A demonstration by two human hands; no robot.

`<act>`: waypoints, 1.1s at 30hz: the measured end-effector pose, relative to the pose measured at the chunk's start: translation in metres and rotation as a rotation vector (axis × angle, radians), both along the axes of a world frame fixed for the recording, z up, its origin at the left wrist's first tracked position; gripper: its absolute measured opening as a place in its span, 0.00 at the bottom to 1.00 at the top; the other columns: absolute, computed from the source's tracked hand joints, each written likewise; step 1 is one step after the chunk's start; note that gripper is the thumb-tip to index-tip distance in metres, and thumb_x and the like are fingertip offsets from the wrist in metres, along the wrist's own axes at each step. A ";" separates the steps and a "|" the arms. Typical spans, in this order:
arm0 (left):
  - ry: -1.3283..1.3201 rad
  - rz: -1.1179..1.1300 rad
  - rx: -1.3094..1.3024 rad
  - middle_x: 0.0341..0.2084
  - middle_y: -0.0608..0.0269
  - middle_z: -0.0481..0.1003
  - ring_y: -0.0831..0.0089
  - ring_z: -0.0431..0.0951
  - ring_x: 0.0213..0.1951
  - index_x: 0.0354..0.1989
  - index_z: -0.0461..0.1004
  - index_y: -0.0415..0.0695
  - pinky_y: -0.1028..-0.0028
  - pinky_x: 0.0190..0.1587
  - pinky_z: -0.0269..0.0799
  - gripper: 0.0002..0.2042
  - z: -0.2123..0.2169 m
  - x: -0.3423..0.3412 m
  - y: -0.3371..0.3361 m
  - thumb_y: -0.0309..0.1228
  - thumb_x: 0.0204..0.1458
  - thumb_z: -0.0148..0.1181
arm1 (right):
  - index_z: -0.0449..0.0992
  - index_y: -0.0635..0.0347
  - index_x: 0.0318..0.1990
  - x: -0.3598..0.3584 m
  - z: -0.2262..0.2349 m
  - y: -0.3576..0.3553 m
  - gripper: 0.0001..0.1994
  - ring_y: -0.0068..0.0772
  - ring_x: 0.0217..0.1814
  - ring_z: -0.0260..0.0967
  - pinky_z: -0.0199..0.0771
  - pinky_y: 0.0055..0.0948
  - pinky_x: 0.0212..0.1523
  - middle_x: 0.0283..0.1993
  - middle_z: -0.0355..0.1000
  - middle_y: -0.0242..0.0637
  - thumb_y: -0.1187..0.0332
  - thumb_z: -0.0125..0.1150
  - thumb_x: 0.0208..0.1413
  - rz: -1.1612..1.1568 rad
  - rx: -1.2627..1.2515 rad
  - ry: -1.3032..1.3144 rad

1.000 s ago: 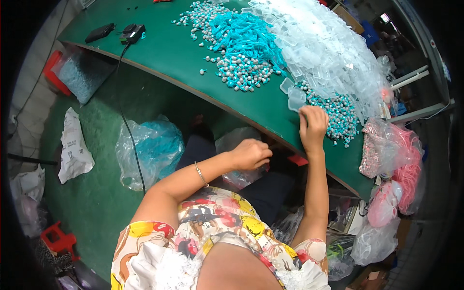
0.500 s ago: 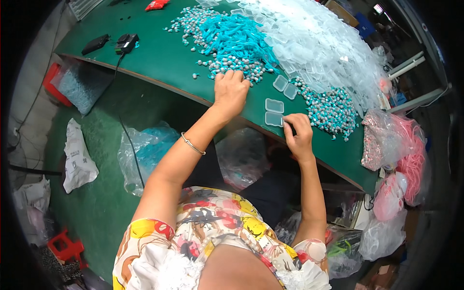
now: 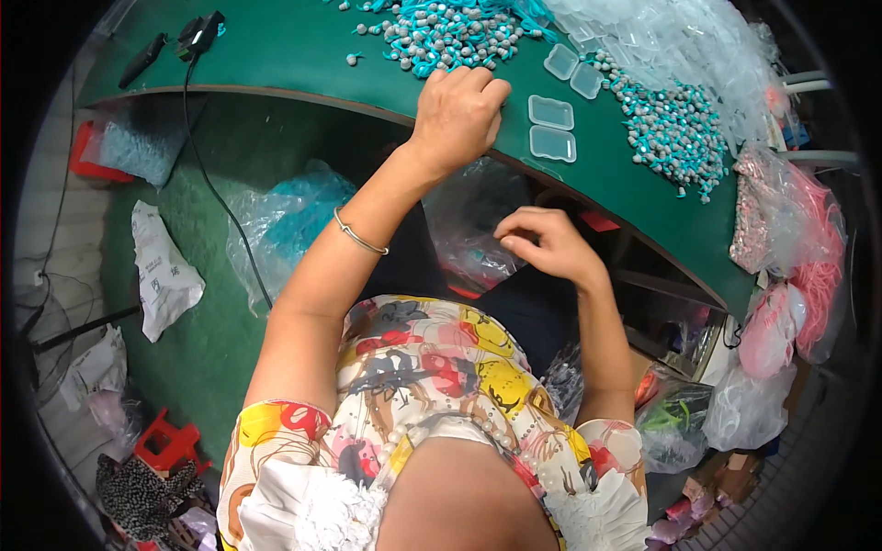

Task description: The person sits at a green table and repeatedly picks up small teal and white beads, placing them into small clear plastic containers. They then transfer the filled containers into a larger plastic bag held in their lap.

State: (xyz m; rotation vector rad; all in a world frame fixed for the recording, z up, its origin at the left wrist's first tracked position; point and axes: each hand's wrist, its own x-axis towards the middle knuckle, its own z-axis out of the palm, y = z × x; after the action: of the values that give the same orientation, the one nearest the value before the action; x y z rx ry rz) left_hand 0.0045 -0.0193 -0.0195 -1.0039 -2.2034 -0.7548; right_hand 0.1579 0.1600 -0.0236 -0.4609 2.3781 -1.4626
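Head view: left hand [image 3: 459, 115] at the heap, right hand [image 3: 548, 243] off the table [image 3: 680, 230].
The left curled over the near edge of the teal-and-grey pieces [image 3: 450, 39], which lay at its twelve o'clock; its fingertips were hidden, so I couldn't tell whether it gripped one. The right hung loosely bent, apparently empty. At its twelve o'clock a clear case [image 3: 552, 144] lay unfolded near the edge, presumably for both hands' easy reach.

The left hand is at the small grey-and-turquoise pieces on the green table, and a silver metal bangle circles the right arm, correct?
Not quite: the head view shows the silver metal bangle circling the left arm. The left hand is indeed at the small grey-and-turquoise pieces.
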 end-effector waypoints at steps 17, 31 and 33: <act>-0.114 -0.027 0.039 0.28 0.63 0.75 0.62 0.74 0.29 0.33 0.77 0.44 0.67 0.31 0.69 0.08 0.006 0.001 0.007 0.25 0.43 0.64 | 0.70 0.43 0.60 0.024 -0.407 -0.026 0.22 0.44 0.74 0.53 0.55 0.64 0.66 0.71 0.58 0.38 0.66 0.57 0.56 -0.243 0.963 -0.435; -0.069 -0.051 0.147 0.27 0.62 0.75 0.63 0.74 0.26 0.37 0.78 0.44 0.68 0.29 0.70 0.14 -0.002 0.001 0.006 0.23 0.39 0.66 | 0.77 0.54 0.51 -0.009 -0.333 0.063 0.14 0.50 0.60 0.66 0.65 0.52 0.60 0.58 0.69 0.48 0.65 0.51 0.60 -0.483 0.575 -0.004; 0.040 -0.136 0.189 0.27 0.61 0.75 0.63 0.73 0.25 0.38 0.78 0.44 0.68 0.28 0.69 0.15 -0.007 -0.002 0.002 0.22 0.38 0.66 | 0.78 0.56 0.49 -0.007 -0.314 0.082 0.14 0.51 0.58 0.68 0.66 0.50 0.59 0.56 0.71 0.49 0.64 0.51 0.60 -0.505 0.534 0.134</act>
State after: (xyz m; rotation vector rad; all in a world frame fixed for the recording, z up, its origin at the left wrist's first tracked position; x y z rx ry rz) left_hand 0.0024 -0.0172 -0.0266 -1.0709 -2.0026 -0.9761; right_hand 0.1512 0.2417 -0.3377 0.1936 2.9918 -0.8964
